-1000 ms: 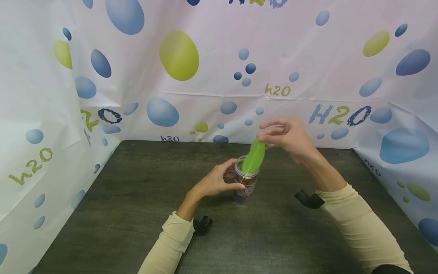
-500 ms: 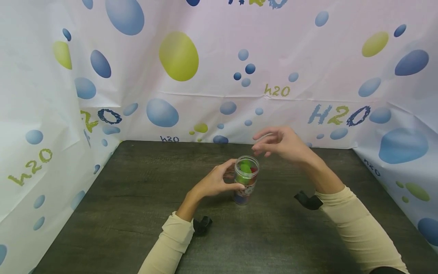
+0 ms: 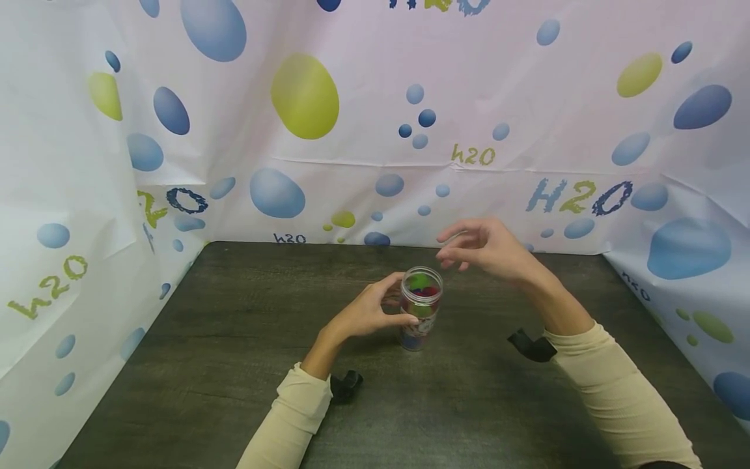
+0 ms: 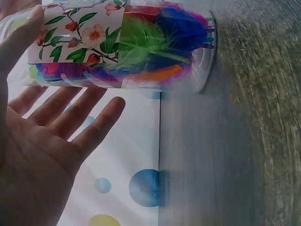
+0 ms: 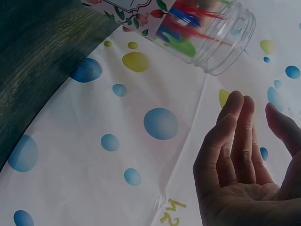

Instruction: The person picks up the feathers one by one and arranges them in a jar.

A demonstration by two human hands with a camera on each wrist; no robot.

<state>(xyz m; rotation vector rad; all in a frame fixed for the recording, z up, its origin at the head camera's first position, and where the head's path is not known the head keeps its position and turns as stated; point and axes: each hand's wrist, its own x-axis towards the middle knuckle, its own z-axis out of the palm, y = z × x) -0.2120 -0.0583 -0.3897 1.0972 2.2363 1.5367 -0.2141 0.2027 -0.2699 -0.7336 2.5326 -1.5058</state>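
Observation:
A clear plastic jar (image 3: 420, 306) with a flowered label stands upright and lidless on the dark table. Brightly coloured feathers (image 4: 150, 44) in green, blue, red and magenta fill it, and some green shows just inside the mouth in the head view. My left hand (image 3: 370, 307) holds the jar from its left side, thumb across the front and fingers behind. My right hand (image 3: 489, 251) hovers to the right of and above the mouth, fingers loosely bent and nothing in them. In the right wrist view, the jar's threaded rim (image 5: 230, 42) lies a short way from the right fingertips.
The dark wood-grain table (image 3: 234, 365) reaches back to a white sheet (image 3: 375, 85) printed with blue and yellow-green drops, which also rises at both sides. Black straps (image 3: 347, 385) are at the wrists.
The right hand has let go of a long green feather, which has dropped down into the jar. That hand now stays just beside the mouth. The left hand and the jar keep their place.

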